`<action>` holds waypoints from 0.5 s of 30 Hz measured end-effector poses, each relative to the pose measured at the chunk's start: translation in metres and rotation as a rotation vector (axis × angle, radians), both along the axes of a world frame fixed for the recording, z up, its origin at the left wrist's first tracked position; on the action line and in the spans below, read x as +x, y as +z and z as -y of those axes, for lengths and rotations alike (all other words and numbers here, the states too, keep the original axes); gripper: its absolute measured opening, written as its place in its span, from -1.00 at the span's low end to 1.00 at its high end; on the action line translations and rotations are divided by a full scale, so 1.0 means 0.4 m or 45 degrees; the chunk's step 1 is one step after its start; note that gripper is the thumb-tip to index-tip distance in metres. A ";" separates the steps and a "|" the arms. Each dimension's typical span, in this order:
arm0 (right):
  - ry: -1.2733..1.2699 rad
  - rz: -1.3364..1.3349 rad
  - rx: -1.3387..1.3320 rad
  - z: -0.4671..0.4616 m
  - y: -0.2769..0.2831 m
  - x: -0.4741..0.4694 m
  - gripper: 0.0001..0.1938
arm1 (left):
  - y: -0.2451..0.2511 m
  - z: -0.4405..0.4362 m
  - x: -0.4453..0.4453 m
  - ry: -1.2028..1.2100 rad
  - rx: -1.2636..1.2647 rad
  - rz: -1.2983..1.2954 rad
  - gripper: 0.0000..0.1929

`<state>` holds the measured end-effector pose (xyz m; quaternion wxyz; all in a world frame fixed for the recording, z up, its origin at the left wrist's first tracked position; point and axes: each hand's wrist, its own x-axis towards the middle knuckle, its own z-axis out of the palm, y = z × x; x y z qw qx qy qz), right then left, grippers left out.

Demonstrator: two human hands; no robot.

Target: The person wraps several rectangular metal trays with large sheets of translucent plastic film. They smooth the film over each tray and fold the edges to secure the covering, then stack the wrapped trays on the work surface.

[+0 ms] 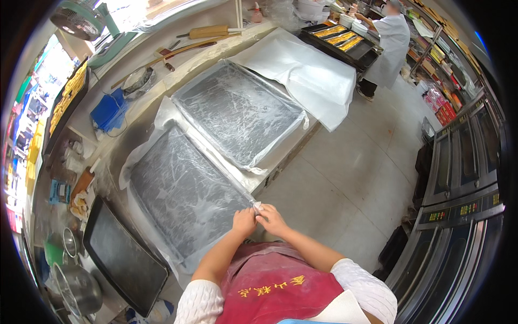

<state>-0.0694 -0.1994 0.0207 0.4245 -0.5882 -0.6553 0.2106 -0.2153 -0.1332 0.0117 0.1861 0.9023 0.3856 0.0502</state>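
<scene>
A dark baking tray [182,194] covered in clear plastic film lies on the worktop before me. Both my hands meet at its near right corner. My left hand [244,222] rests with curled fingers on the film at that corner. My right hand [272,220] pinches a gathered twist of plastic film [257,206] there. Beyond it lies a second film-covered baking tray [243,113], with twisted film ends at its near corners. A whitish plastic sheet [307,77] spreads past that tray and hangs over the worktop's edge.
An uncovered black tray [121,255] lies at left, near a steel mixing bowl [79,289]. Rolling pins [208,31] and a fan [79,18] stand along the back. A person [388,44] works at far right beside filled loaf pans [338,36]. Ovens [461,210] line the right.
</scene>
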 end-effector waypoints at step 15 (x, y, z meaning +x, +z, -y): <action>-0.427 -0.329 -0.915 -0.110 -0.141 0.041 -0.75 | -0.020 0.005 0.018 0.004 0.114 -0.023 -0.91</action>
